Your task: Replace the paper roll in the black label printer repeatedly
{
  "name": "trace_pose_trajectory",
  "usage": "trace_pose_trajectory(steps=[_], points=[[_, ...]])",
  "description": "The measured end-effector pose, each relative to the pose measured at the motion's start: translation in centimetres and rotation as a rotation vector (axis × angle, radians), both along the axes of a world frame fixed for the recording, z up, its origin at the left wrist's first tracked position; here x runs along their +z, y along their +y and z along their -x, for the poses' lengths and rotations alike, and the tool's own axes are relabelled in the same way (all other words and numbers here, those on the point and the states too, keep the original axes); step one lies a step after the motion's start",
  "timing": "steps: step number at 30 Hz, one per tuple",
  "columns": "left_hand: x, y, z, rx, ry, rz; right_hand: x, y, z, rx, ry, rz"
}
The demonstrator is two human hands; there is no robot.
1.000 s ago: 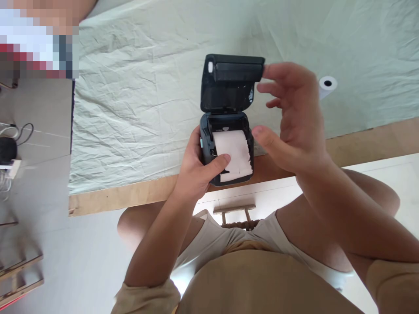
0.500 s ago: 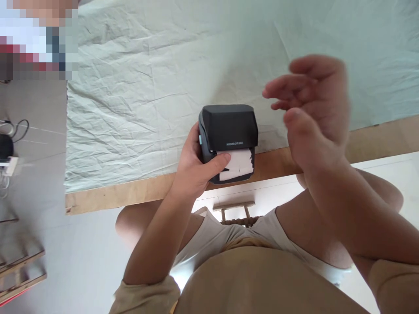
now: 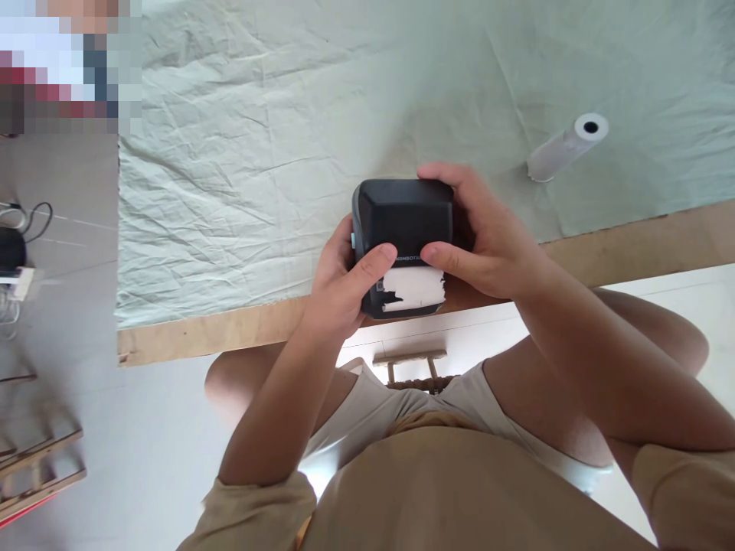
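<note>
A black label printer (image 3: pixel 406 214) is held over the front edge of the cloth-covered table, with torn-edged white paper (image 3: pixel 416 288) showing at its lower front. My left hand (image 3: pixel 350 283) grips its left side, the thumb on the front of the lid. Around the right side is my right hand (image 3: pixel 482 237), thumb on the lid's lower edge and fingers at the far right corner. A white paper roll (image 3: pixel 566 149) stands on the cloth to the right, beyond my right hand.
Pale green wrinkled cloth (image 3: pixel 230 168) covers the table, whose wooden edge (image 3: pixel 212 329) runs in front of me. Cables and a black object (image 3: pixel 11 251) lie on the floor at the left, with a wooden rack (image 3: pixel 43 474) below them. A blurred-out patch fills the top left corner.
My right hand has come down and left onto the printer, and the paper roll behind it is now visible. My left thumb has moved up from the paper to the lid.
</note>
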State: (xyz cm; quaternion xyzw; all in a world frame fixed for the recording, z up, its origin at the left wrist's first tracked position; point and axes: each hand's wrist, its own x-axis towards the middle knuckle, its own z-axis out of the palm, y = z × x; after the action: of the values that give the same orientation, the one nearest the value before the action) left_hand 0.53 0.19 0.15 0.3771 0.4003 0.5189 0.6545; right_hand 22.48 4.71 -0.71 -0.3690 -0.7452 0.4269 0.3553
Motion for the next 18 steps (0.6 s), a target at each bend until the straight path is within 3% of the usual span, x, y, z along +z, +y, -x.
trace_pose_trajectory(steps=[9, 13, 18], points=[[-0.4, -0.2, 0.2, -0.037, 0.052, -0.021, -1.8, 0.4, 0.0, -0.002, 0.038, -0.154], [-0.5, -0.1, -0.3, 0.043, 0.078, -0.068, -1.9, 0.4, 0.1, -0.013, 0.036, -0.183], [-0.5, 0.3, -0.8, 0.112, 0.03, 0.041, -1.8, 0.4, 0.0, -0.124, -0.067, -0.237]])
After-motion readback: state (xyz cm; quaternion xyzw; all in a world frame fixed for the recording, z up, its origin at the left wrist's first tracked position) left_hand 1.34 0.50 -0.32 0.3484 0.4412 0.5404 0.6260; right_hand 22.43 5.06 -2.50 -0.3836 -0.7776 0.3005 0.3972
